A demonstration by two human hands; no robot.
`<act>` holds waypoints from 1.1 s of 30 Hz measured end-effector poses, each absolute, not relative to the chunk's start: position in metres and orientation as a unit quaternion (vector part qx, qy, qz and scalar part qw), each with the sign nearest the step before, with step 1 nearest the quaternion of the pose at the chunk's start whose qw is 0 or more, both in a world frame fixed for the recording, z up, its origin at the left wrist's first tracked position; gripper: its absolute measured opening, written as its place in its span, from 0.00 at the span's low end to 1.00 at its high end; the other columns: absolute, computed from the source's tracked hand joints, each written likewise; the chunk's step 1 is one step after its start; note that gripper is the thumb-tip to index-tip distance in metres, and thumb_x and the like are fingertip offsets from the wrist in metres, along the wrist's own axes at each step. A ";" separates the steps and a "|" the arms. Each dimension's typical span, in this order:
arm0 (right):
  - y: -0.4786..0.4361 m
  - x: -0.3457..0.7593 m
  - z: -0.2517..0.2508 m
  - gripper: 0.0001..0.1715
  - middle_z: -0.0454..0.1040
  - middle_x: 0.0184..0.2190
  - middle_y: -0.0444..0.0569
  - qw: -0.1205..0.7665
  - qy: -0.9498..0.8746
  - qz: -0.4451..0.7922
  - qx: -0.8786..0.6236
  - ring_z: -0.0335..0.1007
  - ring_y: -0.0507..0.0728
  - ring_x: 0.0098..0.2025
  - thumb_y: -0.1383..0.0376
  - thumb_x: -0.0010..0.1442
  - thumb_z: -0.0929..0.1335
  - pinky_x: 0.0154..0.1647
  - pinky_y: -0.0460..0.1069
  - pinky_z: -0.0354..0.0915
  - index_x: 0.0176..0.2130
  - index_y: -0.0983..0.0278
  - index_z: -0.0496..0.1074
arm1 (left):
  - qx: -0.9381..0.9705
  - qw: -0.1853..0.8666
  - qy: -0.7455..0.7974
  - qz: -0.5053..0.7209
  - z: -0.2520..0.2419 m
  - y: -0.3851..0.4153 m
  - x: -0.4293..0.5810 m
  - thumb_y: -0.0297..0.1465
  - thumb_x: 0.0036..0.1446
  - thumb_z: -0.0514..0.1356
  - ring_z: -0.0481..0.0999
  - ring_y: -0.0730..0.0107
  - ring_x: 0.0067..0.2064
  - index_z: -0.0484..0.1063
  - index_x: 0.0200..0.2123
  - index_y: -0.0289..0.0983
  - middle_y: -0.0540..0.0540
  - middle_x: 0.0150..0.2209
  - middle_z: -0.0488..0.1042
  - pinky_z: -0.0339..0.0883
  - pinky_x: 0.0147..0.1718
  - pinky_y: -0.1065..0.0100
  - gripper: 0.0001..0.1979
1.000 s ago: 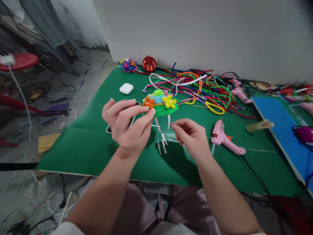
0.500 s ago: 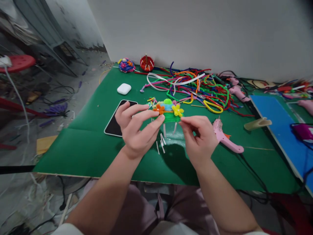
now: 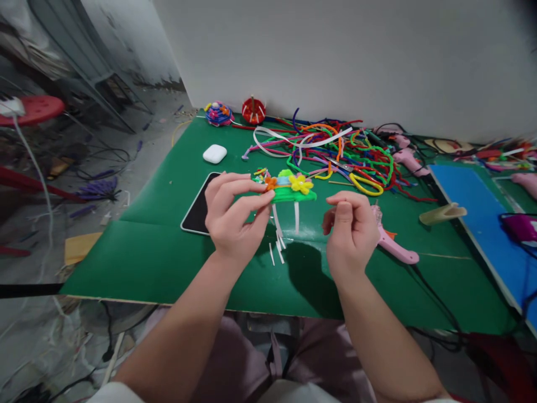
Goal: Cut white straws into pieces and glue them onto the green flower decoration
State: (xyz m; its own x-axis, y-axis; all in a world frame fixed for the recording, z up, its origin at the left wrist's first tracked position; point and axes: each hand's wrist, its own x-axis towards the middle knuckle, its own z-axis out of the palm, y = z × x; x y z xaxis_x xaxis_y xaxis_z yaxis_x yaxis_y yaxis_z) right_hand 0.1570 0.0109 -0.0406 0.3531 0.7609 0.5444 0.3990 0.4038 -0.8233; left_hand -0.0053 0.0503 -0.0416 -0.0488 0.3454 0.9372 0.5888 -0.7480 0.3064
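My left hand pinches the left edge of a small green pipe-cleaner craft topped with a yellow and an orange flower, held above the green table. Two white strips hang down from the craft. My right hand is a short way to the craft's right, fingers curled together and not touching it; I cannot make out anything in them. Several short white strip offcuts lie on the table below the craft.
A black phone lies left of my left hand, a white earbud case behind it. A pink glue gun sits right of my right hand. Yellow-handled scissors and a pipe-cleaner heap lie behind. A blue board is at the right.
My right hand came up to the craft's right edge, then drew back to the right and off it. My left hand kept hold of the craft and levelled it.
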 end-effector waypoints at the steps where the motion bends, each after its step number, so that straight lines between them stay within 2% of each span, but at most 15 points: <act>1: 0.011 0.157 -0.040 0.10 0.68 0.35 0.46 0.631 -0.545 0.153 -0.531 0.64 0.49 0.26 0.61 0.63 0.61 0.24 0.47 0.61 0.37 0.60 0.69 | -0.677 0.069 -0.349 -0.644 -0.043 0.050 -0.005 0.23 0.48 0.64 0.72 0.65 0.43 0.73 0.31 0.42 0.50 0.34 0.73 0.66 0.43 0.57 0.08; 4: 0.012 0.157 -0.038 0.09 0.69 0.38 0.47 0.610 -0.555 0.185 -0.535 0.65 0.50 0.30 0.60 0.59 0.66 0.26 0.47 0.63 0.41 0.59 0.70 | -0.662 0.011 -0.361 -0.656 -0.045 0.049 -0.002 0.22 0.48 0.64 0.72 0.65 0.44 0.73 0.32 0.40 0.50 0.35 0.73 0.68 0.44 0.58 0.09; 7: 0.013 0.156 -0.037 0.10 0.69 0.39 0.45 0.591 -0.572 0.186 -0.538 0.65 0.49 0.31 0.64 0.55 0.69 0.26 0.45 0.63 0.40 0.58 0.70 | -0.656 -0.011 -0.355 -0.666 -0.045 0.048 0.001 0.20 0.46 0.64 0.72 0.66 0.43 0.73 0.31 0.40 0.50 0.35 0.74 0.68 0.43 0.58 0.10; 14: 0.015 0.158 -0.039 0.07 0.72 0.35 0.44 0.590 -0.570 0.145 -0.553 0.66 0.49 0.31 0.68 0.56 0.67 0.26 0.45 0.63 0.37 0.60 0.71 | -0.678 -0.031 -0.350 -0.646 -0.043 0.045 0.007 0.20 0.45 0.65 0.73 0.68 0.41 0.72 0.30 0.39 0.50 0.33 0.74 0.70 0.42 0.59 0.10; 21: 0.017 0.162 -0.041 0.03 0.72 0.32 0.44 0.592 -0.565 0.102 -0.565 0.66 0.50 0.30 0.65 0.57 0.67 0.26 0.46 0.63 0.35 0.61 0.71 | -0.713 -0.020 -0.372 -0.595 -0.039 0.043 0.007 0.23 0.46 0.65 0.72 0.68 0.40 0.73 0.31 0.39 0.50 0.33 0.75 0.68 0.43 0.60 0.09; 25: 0.018 0.164 -0.041 0.04 0.72 0.31 0.44 0.593 -0.555 0.095 -0.576 0.67 0.51 0.30 0.63 0.57 0.67 0.27 0.47 0.64 0.35 0.60 0.71 | -0.752 -0.008 -0.355 -0.555 -0.037 0.045 0.000 0.27 0.47 0.66 0.73 0.67 0.41 0.74 0.34 0.40 0.49 0.34 0.76 0.67 0.46 0.58 0.09; 29: 0.018 0.165 -0.040 0.05 0.71 0.30 0.44 0.593 -0.548 0.085 -0.585 0.67 0.51 0.29 0.62 0.57 0.67 0.27 0.47 0.64 0.35 0.60 0.71 | -0.801 0.001 -0.337 -0.494 -0.032 0.047 -0.009 0.32 0.47 0.66 0.73 0.64 0.43 0.74 0.40 0.41 0.48 0.36 0.76 0.63 0.50 0.55 0.14; 33: 0.018 0.165 -0.039 0.06 0.69 0.27 0.43 0.585 -0.540 0.080 -0.599 0.63 0.50 0.26 0.61 0.57 0.67 0.26 0.47 0.61 0.35 0.61 0.72 | -0.825 -0.058 -0.326 -0.458 -0.026 0.045 -0.015 0.32 0.50 0.63 0.73 0.63 0.47 0.72 0.46 0.40 0.46 0.41 0.76 0.61 0.53 0.55 0.18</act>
State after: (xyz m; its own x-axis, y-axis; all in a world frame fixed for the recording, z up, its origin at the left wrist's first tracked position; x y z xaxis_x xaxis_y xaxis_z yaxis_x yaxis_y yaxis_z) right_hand 0.1648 0.0179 -0.0386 0.4034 0.7410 0.5369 0.5539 0.2693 -0.7878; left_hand -0.0152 0.0447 -0.0256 0.3677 0.5910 0.7180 0.4844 -0.7808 0.3946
